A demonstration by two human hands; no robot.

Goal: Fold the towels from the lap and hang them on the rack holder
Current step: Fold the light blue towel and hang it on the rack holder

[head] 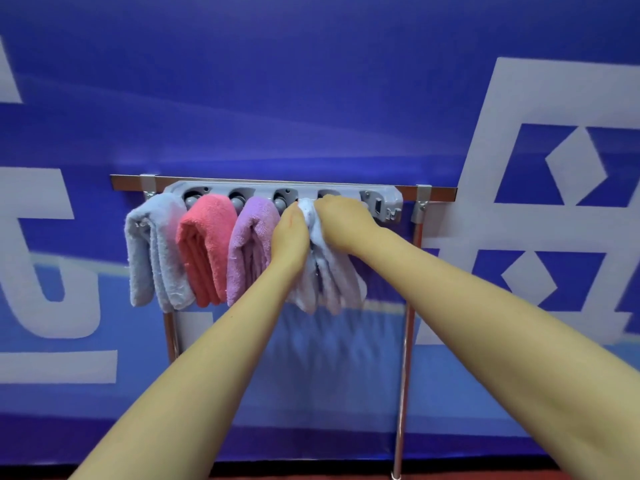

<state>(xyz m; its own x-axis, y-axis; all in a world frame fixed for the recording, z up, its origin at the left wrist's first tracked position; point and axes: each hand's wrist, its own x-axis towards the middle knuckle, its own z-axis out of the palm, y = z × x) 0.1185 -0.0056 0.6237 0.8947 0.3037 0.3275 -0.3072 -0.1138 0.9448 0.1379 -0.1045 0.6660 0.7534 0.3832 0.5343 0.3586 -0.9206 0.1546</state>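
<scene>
A grey rack holder (pixel 384 202) with several clip slots is fixed to a brown rail. Three folded towels hang from it side by side: a pale blue towel (pixel 152 251) at the left, a pink towel (pixel 204 244), then a lilac towel (pixel 249 244). A folded white towel (pixel 332 275) hangs at the fourth slot. My left hand (pixel 290 233) grips its left side and my right hand (pixel 343 223) presses its top against the holder. The fifth slot at the right holds nothing.
The rail (pixel 131 183) sits on two chrome uprights, one at the left (pixel 171 337) and one at the right (pixel 403 358). Behind stands a blue banner wall (pixel 311 81) with large white characters. A dark red floor strip shows at the bottom edge.
</scene>
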